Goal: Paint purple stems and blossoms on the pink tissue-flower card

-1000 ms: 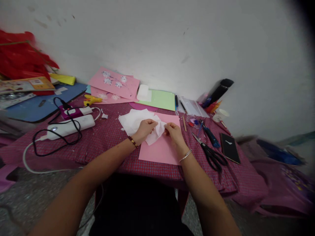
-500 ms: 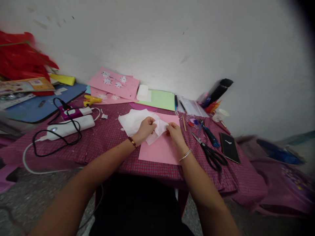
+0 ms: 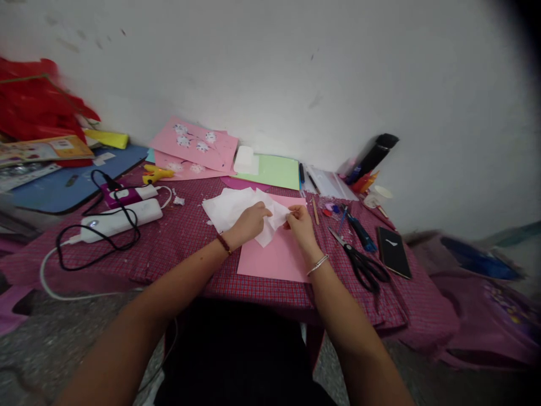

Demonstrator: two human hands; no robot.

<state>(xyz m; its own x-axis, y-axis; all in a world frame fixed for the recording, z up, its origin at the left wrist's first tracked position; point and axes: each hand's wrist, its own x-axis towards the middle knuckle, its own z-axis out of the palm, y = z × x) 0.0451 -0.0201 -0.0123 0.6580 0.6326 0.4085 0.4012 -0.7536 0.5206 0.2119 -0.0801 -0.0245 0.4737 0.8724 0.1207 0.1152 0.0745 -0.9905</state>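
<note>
A thin white sheet of tissue paper (image 3: 274,219), partly crumpled, spreads between my hands. My left hand (image 3: 250,222) is on its left side, with the fingers bent together at the tissue; the thumb side is mostly hidden. At the right edge of the same sheet, my right hand (image 3: 301,223) pinches a corner between thumb and fingers. Below both hands lies a pink sheet of paper (image 3: 270,262), partly covered by the tissue. More white tissue sheets (image 3: 226,207) rest on the tablecloth to the left and reach under my left hand.
Black-handled scissors (image 3: 363,265) and a dark notebook (image 3: 394,252) lie to the right. Pink cards with white flowers (image 3: 198,144) and a green sheet (image 3: 279,171) stand behind. On the left are a yellow glue gun (image 3: 156,173) and a corded white power strip (image 3: 122,219).
My left hand has shifted slightly, and its fingers now point more toward the tissue's middle. The tissue is spread a little wider. My right hand keeps its pinch.
</note>
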